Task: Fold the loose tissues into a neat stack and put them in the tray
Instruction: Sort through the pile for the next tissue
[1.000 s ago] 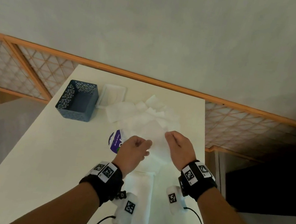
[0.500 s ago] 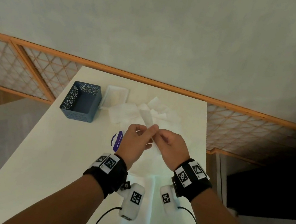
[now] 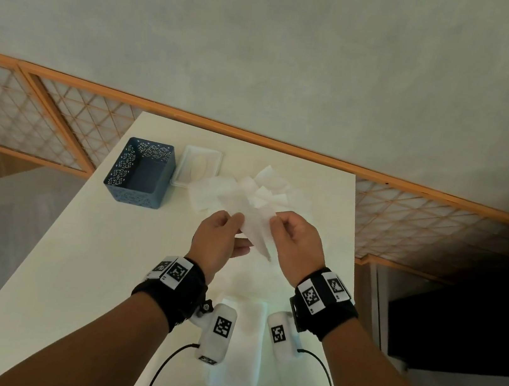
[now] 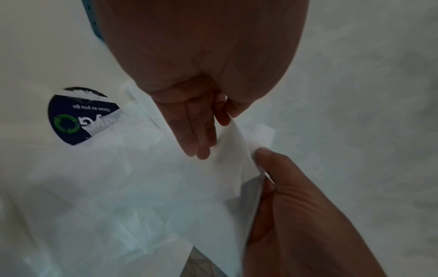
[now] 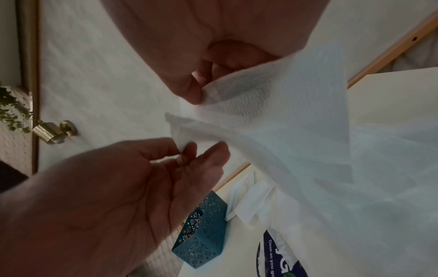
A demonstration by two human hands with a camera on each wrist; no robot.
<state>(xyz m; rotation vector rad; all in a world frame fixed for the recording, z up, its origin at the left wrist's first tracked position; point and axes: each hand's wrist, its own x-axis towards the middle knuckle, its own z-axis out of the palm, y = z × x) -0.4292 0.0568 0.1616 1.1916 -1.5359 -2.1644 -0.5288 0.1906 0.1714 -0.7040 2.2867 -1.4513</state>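
Note:
A white tissue [image 3: 255, 231] hangs in the air between both hands, above the table. My left hand [image 3: 236, 223] pinches one corner of it, and the fingertips [image 5: 188, 148] show on that corner in the right wrist view. My right hand [image 3: 277, 221] pinches the other side between thumb and finger [image 5: 196, 93]. Beyond the hands, a pile of loose tissues [image 3: 246, 191] lies spread on the table. A folded white stack [image 3: 238, 355] lies near the front edge, under my wrists. A shallow white tray [image 3: 199, 168] sits at the back, left of the pile.
A blue perforated basket [image 3: 140, 172] stands left of the white tray. A dark round sticker [image 4: 78, 120] on the white table [image 3: 70, 264] is partly covered by tissues. A wooden lattice rail [image 3: 254, 138] runs behind the table, and the table's right edge is close to my right arm.
Both hands picked one tissue off the pile, lifted it and came together. They have now drawn slightly apart, with the tissue held between them.

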